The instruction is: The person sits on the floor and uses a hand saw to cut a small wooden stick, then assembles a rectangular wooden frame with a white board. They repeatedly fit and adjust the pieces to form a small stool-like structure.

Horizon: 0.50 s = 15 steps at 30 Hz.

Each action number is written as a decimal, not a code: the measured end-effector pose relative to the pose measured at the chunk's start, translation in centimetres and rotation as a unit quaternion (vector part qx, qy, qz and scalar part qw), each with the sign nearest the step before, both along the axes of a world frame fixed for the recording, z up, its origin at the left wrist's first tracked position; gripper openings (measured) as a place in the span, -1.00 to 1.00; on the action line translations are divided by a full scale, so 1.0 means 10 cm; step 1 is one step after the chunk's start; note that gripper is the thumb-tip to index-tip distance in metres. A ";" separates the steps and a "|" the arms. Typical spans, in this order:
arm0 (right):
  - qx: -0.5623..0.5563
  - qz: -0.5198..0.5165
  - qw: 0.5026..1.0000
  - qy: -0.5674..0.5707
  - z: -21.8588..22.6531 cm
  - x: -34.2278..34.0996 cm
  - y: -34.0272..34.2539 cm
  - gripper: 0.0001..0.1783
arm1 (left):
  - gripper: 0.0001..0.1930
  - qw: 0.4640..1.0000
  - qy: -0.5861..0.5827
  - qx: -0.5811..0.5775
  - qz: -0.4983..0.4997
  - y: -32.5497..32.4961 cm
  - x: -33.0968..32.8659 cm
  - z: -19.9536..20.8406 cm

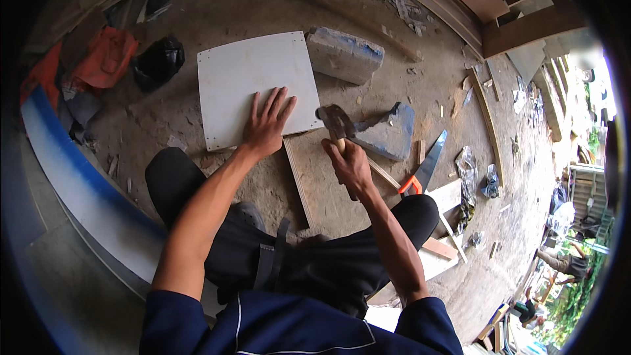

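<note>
A white square panel point(253, 82) with small dark nail marks at its corners lies in front of me. My left hand point(265, 125) rests flat on its near part, fingers spread. Just right of the panel's near right corner, my right hand point(348, 163) is wrapped round the wooden handle of a hammer point(337, 123). The hammer's head is beside that panel edge; I cannot tell whether it touches. Two grey blocks with blue patches are close by: one block point(345, 56) by the panel's far right edge, another block point(388, 133) behind the hammer.
A handsaw point(430, 158) with an orange handle lies right of my knee. Wood strips point(486, 118) and plastic scraps point(467, 177) litter the floor. At left are a black bag point(158, 62), orange cloth point(105, 59) and a blue-white curved board point(85, 164). People point(568, 264) appear far right.
</note>
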State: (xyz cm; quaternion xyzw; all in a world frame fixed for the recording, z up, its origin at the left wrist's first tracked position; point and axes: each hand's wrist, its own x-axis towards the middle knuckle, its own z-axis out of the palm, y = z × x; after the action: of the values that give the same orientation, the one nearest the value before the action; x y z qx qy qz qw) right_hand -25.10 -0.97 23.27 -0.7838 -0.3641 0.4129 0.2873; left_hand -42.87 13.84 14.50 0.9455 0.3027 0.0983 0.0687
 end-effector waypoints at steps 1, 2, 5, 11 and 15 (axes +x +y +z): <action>0.020 -0.002 1.000 -0.016 -0.02 0.01 0.00 -0.46 | -0.11 1.000 0.000 -0.006 -0.001 0.00 0.00 0.01; 0.040 -0.004 0.999 -0.031 -0.02 0.02 0.01 -0.46 | -0.09 1.000 0.001 -0.013 -0.001 0.00 0.00 0.03; 0.003 -0.014 0.999 0.036 -0.08 -0.02 -0.04 -0.45 | -0.07 1.000 0.003 -0.006 0.001 0.00 0.02 0.00; -0.091 0.028 0.995 0.013 -0.05 0.02 -0.01 -0.45 | -0.10 0.999 0.037 -0.029 0.009 -0.04 0.04 0.00; 0.018 0.012 1.000 -0.015 -0.11 0.07 -0.04 -0.51 | -0.07 1.000 -0.013 0.020 -0.005 0.00 0.00 -0.09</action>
State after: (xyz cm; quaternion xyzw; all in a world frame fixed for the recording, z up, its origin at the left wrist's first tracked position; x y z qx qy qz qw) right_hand -24.44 -1.39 22.14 -0.7803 -0.3848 0.3979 0.2911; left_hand -42.86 13.87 13.61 0.9467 0.2952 0.1168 0.0539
